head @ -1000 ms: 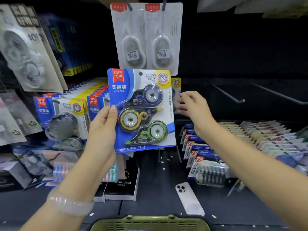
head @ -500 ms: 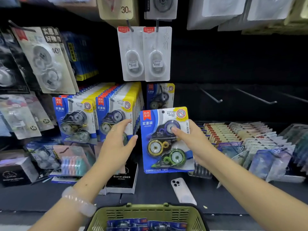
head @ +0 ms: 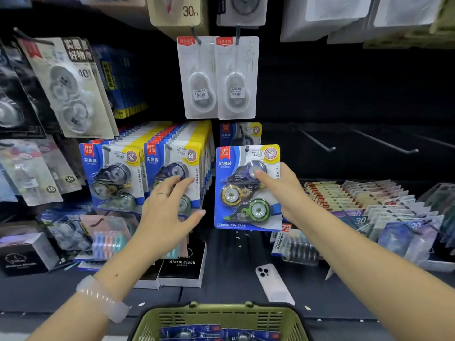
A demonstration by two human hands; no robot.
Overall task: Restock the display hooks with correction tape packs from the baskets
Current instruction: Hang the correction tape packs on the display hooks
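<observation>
A blue correction tape pack (head: 242,193) with three tape rollers hangs upright in front of another identical pack (head: 242,131) at the shelf's middle. My right hand (head: 288,193) pinches its right edge, thumb on the top roller and fingers behind the card. A hook tip shows in the hole at its top. My left hand (head: 167,212) is spread open just in front of a full row of the same packs (head: 177,153) to the left, holding nothing. A green basket (head: 221,313) at the bottom edge holds more packs (head: 221,333).
Another full row of packs (head: 110,173) hangs further left. Two white single-tape cards (head: 216,77) hang above. Bare hooks (head: 317,142) (head: 384,142) stick out at right. A phone (head: 273,284) and an alarm clock box (head: 182,267) lie on the shelf.
My left hand let go of the pack it held up high; my right hand took it and brought it down to the hook at the middle. The view tilted down, showing the basket.
</observation>
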